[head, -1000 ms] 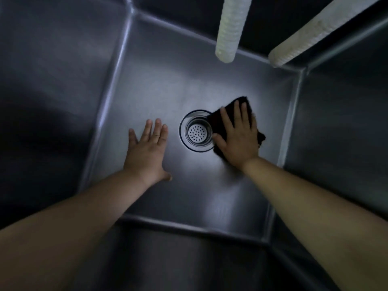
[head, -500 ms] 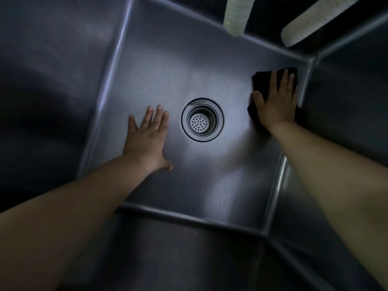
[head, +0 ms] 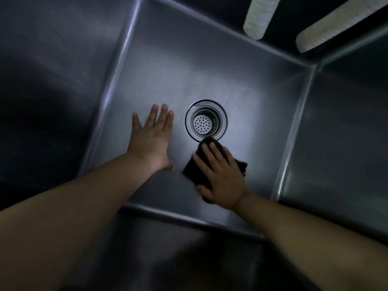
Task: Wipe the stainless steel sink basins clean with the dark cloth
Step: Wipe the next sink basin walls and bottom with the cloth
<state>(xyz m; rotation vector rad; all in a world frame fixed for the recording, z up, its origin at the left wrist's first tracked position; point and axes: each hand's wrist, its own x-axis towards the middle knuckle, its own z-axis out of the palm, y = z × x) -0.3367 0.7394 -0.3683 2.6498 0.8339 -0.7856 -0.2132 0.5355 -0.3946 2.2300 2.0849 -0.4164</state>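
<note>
I look straight down into a deep stainless steel sink basin (head: 189, 66) with a round perforated drain (head: 205, 121) in the middle of its floor. My right hand (head: 220, 175) lies flat on the dark cloth (head: 194, 172), pressing it to the basin floor just below and right of the drain; the cloth's top corner touches the drain's rim. My left hand (head: 152, 137) rests palm-down on the floor left of the drain, fingers spread and holding nothing.
Two pale ribbed hoses (head: 260, 15) (head: 336, 24) hang over the basin's far right corner. Steep steel walls rise on every side: left wall (head: 52, 91), right wall (head: 346, 133), near wall (head: 168, 248).
My right hand has swept the cloth from beside the drain out to the far right corner, then back to the floor just below the drain. My left hand has stayed in place.
</note>
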